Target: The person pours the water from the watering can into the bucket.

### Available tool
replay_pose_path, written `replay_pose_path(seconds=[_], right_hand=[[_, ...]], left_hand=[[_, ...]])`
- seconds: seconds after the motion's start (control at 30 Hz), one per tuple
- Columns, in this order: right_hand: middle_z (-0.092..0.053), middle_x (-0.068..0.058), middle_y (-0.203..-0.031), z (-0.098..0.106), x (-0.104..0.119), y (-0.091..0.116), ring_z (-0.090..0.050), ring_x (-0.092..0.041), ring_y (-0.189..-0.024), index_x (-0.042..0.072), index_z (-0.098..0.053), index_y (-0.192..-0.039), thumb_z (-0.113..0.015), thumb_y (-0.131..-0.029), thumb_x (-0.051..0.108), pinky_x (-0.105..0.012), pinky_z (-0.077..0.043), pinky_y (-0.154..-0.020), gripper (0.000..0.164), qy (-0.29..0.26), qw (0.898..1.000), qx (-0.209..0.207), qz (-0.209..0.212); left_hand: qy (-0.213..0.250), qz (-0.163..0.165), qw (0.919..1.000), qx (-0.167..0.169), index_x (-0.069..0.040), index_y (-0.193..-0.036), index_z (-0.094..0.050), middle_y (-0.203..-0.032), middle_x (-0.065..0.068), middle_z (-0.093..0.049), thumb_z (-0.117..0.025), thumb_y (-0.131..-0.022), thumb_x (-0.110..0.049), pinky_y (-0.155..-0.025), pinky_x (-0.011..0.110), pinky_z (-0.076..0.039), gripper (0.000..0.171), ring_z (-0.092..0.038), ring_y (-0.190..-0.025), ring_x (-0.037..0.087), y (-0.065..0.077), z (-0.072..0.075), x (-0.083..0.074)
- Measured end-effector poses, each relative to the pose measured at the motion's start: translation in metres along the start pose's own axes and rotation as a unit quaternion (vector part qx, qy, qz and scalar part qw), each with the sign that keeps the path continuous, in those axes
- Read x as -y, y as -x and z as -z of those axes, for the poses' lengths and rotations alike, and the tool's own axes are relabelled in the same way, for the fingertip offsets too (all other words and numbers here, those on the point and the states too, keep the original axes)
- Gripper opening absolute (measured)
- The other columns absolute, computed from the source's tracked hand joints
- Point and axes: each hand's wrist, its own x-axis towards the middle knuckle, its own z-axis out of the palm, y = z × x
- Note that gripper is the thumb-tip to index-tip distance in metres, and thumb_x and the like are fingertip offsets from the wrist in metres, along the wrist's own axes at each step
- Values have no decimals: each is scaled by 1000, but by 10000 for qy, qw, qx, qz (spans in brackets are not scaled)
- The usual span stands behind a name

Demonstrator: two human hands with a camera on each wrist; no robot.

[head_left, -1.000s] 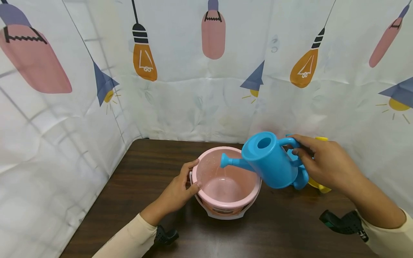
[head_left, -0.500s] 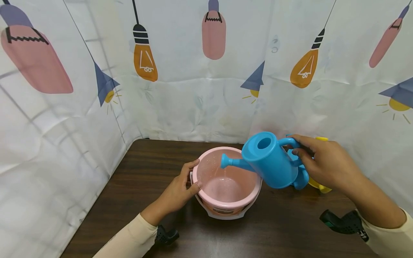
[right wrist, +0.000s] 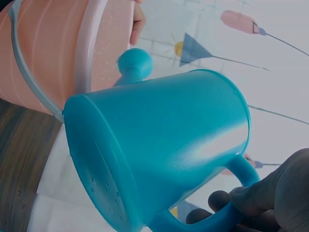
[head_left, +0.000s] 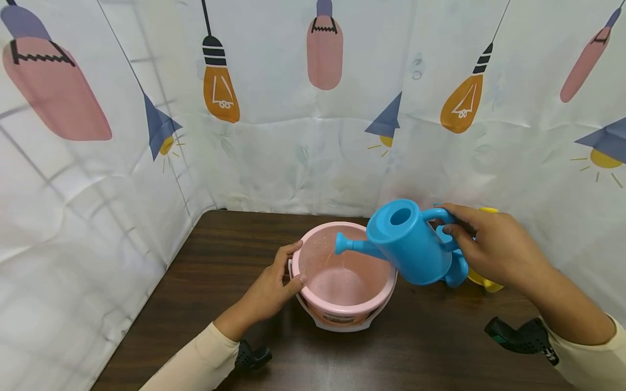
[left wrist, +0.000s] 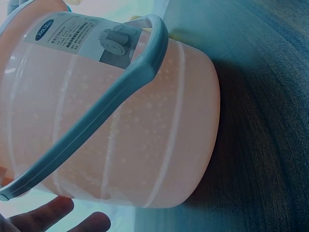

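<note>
My left hand grips the left rim of a pink plastic bucket, thumb and forefinger on the rim; two of its fingers show beside the bucket wall in the left wrist view. The bucket stands upright with its pale handle hanging down. Droplets dot its inner wall, with a little water seemingly at the bottom. My right hand holds a blue watering can by its handle, tilted, its spout over the bucket's opening. Faint thin traces of water fall below the spout.
Behind the watering can, partly hidden, are another blue object and a yellow object. The dark wooden table meets a printed white curtain at its back and left. Black devices are strapped at both wrists.
Both hands, the watering can and the bucket keep their places. The water falling from the spout looks fainter, and the ripples at the bucket's bottom look weaker than half a second ago.
</note>
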Motion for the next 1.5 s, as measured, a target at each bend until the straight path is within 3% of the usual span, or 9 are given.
replay_pose_path(seconds=[1.2,1.5], right_hand=[[-76,-12,-99,2,2,0,-50,-14,-59,1,-66,-131,-67,-94,2,-31,-33,-49,37,41,10000,15,18],[-76,-13,-100,1,1,-1,-44,-11,-54,0,-65,-133,-67,-95,3,-30,-31,-48,38,-3,10000,10,27]], left_hand=[[-55,-8,10000,-20,-22,-159,-24,-135,11,-58,-59,-101,-37,-93,43,-52,70,-64,-113,19,0,-1,1],[-80,3,10000,-26,-22,-158,-24,-133,11,-59,-59,-101,-37,-91,43,-52,69,-65,-112,20,0,-1,0]])
